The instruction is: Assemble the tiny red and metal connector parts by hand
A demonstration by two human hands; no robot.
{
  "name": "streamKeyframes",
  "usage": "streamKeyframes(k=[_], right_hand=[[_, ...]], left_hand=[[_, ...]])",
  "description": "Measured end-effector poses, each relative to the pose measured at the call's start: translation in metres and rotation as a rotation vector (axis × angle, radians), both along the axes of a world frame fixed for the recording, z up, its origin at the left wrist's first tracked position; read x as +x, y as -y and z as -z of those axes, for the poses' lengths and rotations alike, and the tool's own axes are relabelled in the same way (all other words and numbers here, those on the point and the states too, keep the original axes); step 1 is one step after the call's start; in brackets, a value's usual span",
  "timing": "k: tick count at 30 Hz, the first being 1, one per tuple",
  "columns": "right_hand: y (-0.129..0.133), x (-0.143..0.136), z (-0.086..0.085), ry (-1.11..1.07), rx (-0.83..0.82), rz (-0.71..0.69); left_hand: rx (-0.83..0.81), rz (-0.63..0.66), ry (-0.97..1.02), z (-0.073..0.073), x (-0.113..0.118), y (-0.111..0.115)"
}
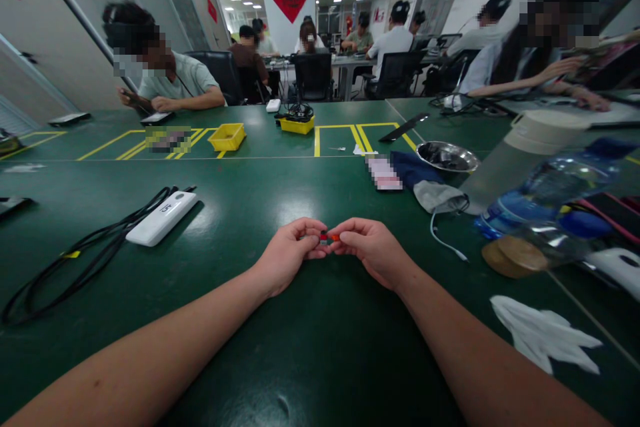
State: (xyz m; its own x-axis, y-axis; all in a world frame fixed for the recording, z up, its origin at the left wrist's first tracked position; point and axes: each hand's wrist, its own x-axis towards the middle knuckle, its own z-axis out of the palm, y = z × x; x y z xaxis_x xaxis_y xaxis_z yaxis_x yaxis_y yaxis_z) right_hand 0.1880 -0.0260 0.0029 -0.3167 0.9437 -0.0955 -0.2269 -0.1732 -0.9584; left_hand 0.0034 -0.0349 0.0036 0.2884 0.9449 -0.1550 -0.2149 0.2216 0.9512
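Observation:
My left hand (291,250) pinches a tiny red, grey and dark piece (324,237) between thumb and fingertips. Facing it, my right hand (371,247) grips a small orange piece (335,237) the same way. The two pieces sit close together over the green table (240,360); whether they touch or are joined I cannot tell. Both are too small to name by kind, and fingertips partly cover them. Both forearms reach in from the lower corners.
To the left lie a white power bank (163,219) and a black cable (75,280). On the right stand a tumbler (520,160), a water bottle (550,180), a metal bowl (447,159) and a crumpled tissue (545,333). Yellow trays (227,138) sit farther back; people work beyond.

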Motion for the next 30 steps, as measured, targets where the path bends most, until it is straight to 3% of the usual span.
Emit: streamKeyframes(k=[10,30], right_hand=[[-0.0009,0.0010,0.0042,0.035,0.035,-0.014],[-0.0005,0.0005,0.0036,0.020,0.042,0.001]], left_hand=[[0.080,0.025,-0.083,-0.0026,-0.0008,0.0032],[-0.048,-0.010,0.053,-0.0024,0.0015,0.0008]])
